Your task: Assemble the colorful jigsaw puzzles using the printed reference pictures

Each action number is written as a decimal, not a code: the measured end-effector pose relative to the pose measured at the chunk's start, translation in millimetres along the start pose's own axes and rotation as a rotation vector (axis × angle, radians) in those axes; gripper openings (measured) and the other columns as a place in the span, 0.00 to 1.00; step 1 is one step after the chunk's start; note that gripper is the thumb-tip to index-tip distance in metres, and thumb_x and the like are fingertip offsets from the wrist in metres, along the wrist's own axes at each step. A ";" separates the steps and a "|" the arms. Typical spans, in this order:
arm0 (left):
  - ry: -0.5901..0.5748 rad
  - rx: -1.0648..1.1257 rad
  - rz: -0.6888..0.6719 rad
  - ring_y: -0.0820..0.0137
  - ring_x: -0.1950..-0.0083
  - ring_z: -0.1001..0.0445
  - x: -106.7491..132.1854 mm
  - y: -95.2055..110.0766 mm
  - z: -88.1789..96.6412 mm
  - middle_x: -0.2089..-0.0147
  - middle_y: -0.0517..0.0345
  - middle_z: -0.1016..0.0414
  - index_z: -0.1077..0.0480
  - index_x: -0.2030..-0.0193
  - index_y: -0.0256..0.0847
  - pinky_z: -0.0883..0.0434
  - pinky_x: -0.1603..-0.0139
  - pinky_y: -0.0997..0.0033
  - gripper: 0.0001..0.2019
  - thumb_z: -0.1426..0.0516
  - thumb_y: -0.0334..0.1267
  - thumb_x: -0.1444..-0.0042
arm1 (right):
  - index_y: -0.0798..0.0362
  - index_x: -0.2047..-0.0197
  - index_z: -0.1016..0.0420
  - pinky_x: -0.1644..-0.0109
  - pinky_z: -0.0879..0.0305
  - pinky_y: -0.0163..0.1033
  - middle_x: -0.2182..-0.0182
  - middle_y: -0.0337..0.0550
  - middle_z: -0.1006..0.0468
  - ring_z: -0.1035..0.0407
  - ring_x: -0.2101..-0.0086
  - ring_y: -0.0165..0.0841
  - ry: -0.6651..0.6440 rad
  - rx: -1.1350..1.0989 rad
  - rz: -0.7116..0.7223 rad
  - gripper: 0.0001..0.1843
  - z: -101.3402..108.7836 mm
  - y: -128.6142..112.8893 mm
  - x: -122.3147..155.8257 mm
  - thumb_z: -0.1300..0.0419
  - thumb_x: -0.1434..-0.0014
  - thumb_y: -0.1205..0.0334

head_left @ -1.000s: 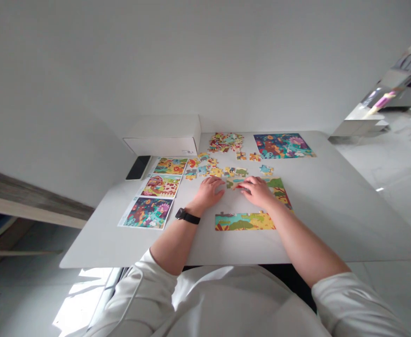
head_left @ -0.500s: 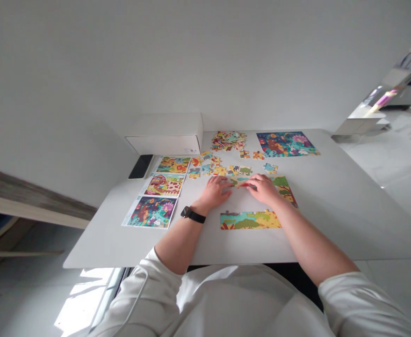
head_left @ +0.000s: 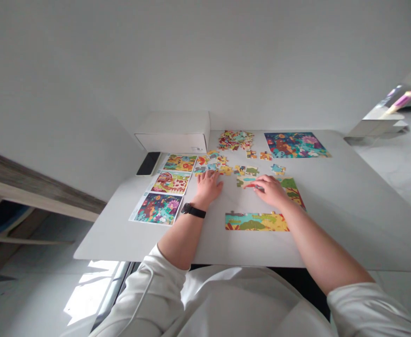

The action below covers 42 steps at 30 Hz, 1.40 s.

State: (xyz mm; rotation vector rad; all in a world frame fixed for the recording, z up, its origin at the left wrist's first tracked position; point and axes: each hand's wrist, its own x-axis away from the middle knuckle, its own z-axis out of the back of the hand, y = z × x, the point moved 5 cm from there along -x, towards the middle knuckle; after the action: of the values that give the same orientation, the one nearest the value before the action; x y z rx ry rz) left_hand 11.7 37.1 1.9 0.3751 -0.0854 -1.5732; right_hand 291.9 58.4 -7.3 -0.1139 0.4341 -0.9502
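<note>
My left hand (head_left: 208, 187), with a black watch on its wrist, lies flat on the white table (head_left: 331, 206), fingers stretched toward several loose puzzle pieces (head_left: 214, 166). My right hand (head_left: 270, 189) rests on the top strip of a partly built puzzle (head_left: 289, 187), fingertips pressing a reddish piece (head_left: 250, 185); whether it grips that piece I cannot tell. The bottom strip of the same puzzle (head_left: 256, 222) lies nearer to me, apart from the top strip.
A pile of loose pieces (head_left: 236, 139) and a finished blue puzzle (head_left: 294, 144) lie at the far side. Three picture cards (head_left: 172, 183) sit in a column on the left, beside a black phone (head_left: 148, 163) and a white box (head_left: 175, 131).
My left hand has slid left, away from the puzzle's top strip, toward the loose pieces. My right hand stays on the strip. The camera view has shifted a little.
</note>
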 end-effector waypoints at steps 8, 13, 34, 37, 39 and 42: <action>-0.027 0.053 -0.102 0.50 0.20 0.37 1.4 10.4 -4.5 0.22 0.45 0.31 0.31 0.25 0.46 0.43 0.17 0.40 0.26 0.42 0.45 0.27 | 0.45 0.43 0.13 0.37 0.29 0.55 0.45 0.51 0.18 0.25 0.45 0.49 -0.012 0.004 0.000 0.16 -0.3 0.1 1.1 0.35 0.31 0.61; -0.083 0.156 -0.370 0.53 0.20 0.35 9.3 28.2 -8.7 0.21 0.43 0.32 0.30 0.25 0.44 0.41 0.17 0.44 0.25 0.43 0.45 0.26 | 0.44 0.42 0.13 0.37 0.28 0.57 0.45 0.52 0.19 0.25 0.44 0.50 -0.020 0.001 -0.005 0.17 -0.9 0.6 1.2 0.35 0.31 0.61; -0.111 0.079 -0.227 0.50 0.18 0.39 6.3 22.9 -13.9 0.21 0.43 0.31 0.32 0.24 0.44 0.45 0.16 0.35 0.27 0.43 0.46 0.27 | 0.42 0.42 0.13 0.36 0.29 0.56 0.45 0.49 0.19 0.26 0.44 0.48 -0.019 0.009 -0.009 0.16 1.4 -3.0 0.2 0.34 0.31 0.61; -0.080 0.063 -0.198 0.49 0.18 0.39 5.1 21.0 -12.9 0.20 0.41 0.33 0.31 0.24 0.43 0.45 0.16 0.36 0.27 0.44 0.46 0.27 | 0.43 0.42 0.13 0.35 0.29 0.55 0.45 0.50 0.19 0.26 0.44 0.47 -0.022 0.006 -0.012 0.16 2.0 -3.8 0.1 0.34 0.31 0.62; -0.049 0.052 -0.170 0.47 0.18 0.40 4.4 18.2 -12.2 0.20 0.40 0.35 0.31 0.25 0.43 0.45 0.17 0.34 0.27 0.44 0.45 0.27 | 0.43 0.42 0.13 0.35 0.29 0.55 0.45 0.50 0.19 0.26 0.44 0.47 -0.022 0.007 -0.013 0.16 2.2 -4.1 -0.1 0.34 0.31 0.62; -0.025 0.042 -0.146 0.45 0.18 0.39 4.0 14.1 -12.4 0.20 0.40 0.35 0.31 0.26 0.44 0.45 0.17 0.30 0.26 0.44 0.46 0.28 | 0.41 0.42 0.13 0.35 0.29 0.55 0.45 0.49 0.19 0.26 0.44 0.47 -0.026 0.006 -0.014 0.17 2.3 -4.3 -0.2 0.34 0.31 0.62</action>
State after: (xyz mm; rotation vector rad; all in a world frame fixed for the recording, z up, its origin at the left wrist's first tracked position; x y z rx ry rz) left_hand 28.7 34.8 -6.5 0.4020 -0.1129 -1.7222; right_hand 289.5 55.8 -3.9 -0.1241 0.4069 -0.9630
